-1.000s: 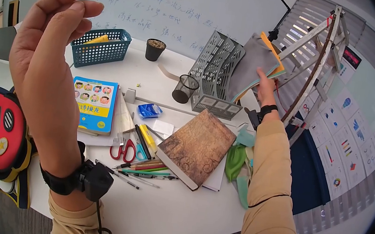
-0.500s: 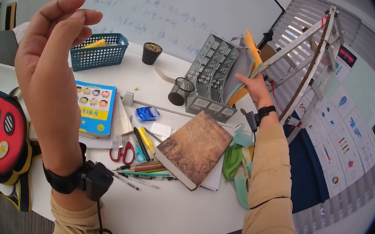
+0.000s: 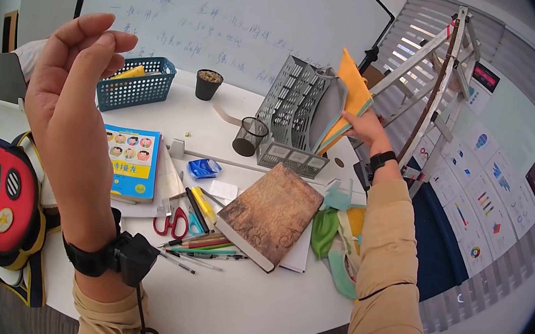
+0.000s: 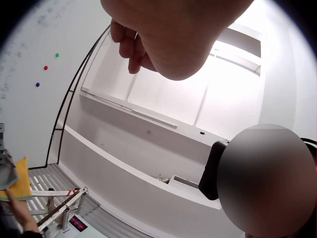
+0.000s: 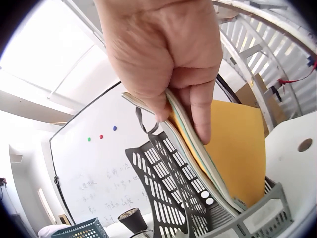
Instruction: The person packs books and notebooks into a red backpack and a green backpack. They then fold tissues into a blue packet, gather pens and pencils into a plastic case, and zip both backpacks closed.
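In the head view my right hand [image 3: 368, 127] grips a few thin notebooks at the rack's right side, a yellow notebook [image 3: 355, 84] among them. A grey-covered notebook [image 3: 333, 108] lies against its left. The right wrist view shows thumb and fingers pinching across the notebooks' edges, their lower ends down inside the rightmost slot of the grey perforated file rack [image 5: 171, 186]. Raised at the left, well above the table, my left hand [image 3: 75, 87] has loosely bent fingers and holds nothing.
A mesh pen cup [image 3: 250, 136] stands against the rack's left. Nearer lie a brown hardback book [image 3: 269, 214], red-handled scissors [image 3: 171, 223], several pens and a blue book [image 3: 131, 173]. A teal basket [image 3: 136, 89] and potted plant [image 3: 207, 85] stand behind; a ladder [image 3: 441, 88] rises at right.
My right hand has brought the notebooks leftward and more upright in the rack, and the yellow cover shows more. The left hand stays raised; the head view has shifted slightly.
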A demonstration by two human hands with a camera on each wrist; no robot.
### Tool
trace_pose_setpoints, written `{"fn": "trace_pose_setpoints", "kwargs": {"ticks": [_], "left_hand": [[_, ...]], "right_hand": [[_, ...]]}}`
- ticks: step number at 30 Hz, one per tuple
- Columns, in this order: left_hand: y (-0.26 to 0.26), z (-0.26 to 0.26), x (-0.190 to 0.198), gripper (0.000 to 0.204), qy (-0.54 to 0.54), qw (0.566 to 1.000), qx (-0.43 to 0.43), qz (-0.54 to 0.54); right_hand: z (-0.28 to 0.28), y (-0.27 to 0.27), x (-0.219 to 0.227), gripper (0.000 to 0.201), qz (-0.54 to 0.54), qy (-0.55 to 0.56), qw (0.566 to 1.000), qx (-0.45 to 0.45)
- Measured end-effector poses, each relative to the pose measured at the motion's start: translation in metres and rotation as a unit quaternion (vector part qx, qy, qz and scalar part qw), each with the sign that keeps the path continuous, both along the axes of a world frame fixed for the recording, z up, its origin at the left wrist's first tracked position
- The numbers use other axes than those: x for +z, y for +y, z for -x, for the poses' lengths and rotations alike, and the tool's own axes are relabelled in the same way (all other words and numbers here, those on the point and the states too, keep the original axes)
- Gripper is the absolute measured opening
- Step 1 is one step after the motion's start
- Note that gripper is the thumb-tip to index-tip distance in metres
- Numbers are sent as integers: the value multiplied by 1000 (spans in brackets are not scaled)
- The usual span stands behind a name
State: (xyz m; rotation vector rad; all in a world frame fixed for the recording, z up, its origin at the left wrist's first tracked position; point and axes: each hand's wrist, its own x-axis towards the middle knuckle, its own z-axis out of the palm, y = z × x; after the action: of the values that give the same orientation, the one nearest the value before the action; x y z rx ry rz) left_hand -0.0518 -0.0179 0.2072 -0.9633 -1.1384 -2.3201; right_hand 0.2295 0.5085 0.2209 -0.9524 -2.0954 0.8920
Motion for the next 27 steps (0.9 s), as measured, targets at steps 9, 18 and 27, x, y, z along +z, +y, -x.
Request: {"fn": "trace_pose_setpoints", "kwargs": {"ticks": [9,18,27], "left_hand": [[1,-1,3,30,-10,999,-4,-32],[-2,0,3,31,-19,999,-6,-27],[-4,4,1,31,-18,999,-8,-25]], "right_hand": [[-20,8,59,45,-206,24,970,-126],[-32,-28,82,43,-333,66,927,-161],[-40,-62,92,42,-375,154,894,-193]]}}
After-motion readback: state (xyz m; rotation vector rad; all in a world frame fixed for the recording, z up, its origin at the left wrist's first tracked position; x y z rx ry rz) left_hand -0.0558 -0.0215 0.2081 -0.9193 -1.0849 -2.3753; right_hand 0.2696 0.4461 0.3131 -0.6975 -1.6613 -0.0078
